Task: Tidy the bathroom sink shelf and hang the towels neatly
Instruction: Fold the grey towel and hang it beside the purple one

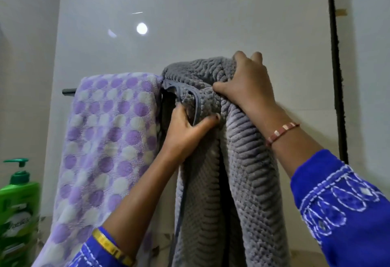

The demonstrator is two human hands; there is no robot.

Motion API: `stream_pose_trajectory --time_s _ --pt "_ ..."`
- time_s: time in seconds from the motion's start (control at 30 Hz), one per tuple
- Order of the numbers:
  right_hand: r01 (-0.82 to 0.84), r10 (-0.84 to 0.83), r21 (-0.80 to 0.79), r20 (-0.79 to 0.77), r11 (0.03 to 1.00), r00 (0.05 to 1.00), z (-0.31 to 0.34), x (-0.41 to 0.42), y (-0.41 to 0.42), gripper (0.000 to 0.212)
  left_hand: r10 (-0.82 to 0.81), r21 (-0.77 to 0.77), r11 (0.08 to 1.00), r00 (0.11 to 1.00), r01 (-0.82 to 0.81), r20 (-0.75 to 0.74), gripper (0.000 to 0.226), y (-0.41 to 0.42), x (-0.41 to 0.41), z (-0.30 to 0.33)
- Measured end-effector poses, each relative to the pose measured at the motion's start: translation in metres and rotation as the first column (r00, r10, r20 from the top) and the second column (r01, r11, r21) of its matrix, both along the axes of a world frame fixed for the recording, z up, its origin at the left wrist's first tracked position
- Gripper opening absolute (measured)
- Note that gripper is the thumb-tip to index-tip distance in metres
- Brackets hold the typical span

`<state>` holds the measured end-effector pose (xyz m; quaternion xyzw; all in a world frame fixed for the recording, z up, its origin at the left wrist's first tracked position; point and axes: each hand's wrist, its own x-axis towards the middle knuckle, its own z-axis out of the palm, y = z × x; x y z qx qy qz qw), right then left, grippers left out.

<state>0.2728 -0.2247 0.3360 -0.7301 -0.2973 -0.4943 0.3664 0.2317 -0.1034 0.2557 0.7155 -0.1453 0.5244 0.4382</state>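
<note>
A thick grey ribbed towel is draped in bunched folds over a dark towel bar on the tiled wall. My right hand grips the top of the grey towel where it crosses the bar. My left hand pinches the towel's hemmed edge a little lower and to the left. Beside it on the left hangs a white towel with purple and cream dots, spread flat over the same bar. Only the bar's left tip shows; the rest is hidden under the towels.
A green pump bottle stands at the lower left. A dark vertical strip runs down the wall to the right of the towels. The glossy white tiled wall fills the space above.
</note>
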Motion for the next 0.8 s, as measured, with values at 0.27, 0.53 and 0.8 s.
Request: stream_pose_trajectory --time_s 0.27,0.53,0.8 --pt "-0.146 0.147 -0.024 0.086 0.989 0.985 -0.099 -0.015 -0.007 0.050 -0.274 -0.481 0.840 0.961 0.251 0.024 0.073 0.011 0.005 0.021" --pt "-0.420 0.487 0.304 -0.193 0.855 0.852 -0.094 0.001 -0.016 0.113 -0.190 -0.420 0.891 0.982 0.172 0.000 0.037 -0.010 0.011 -0.018" --pt "-0.550 0.718 0.600 -0.058 0.581 0.694 -0.150 0.007 -0.013 0.075 -0.261 -0.244 0.941 0.961 0.233 -0.087 0.041 -0.032 -0.007 -0.071"
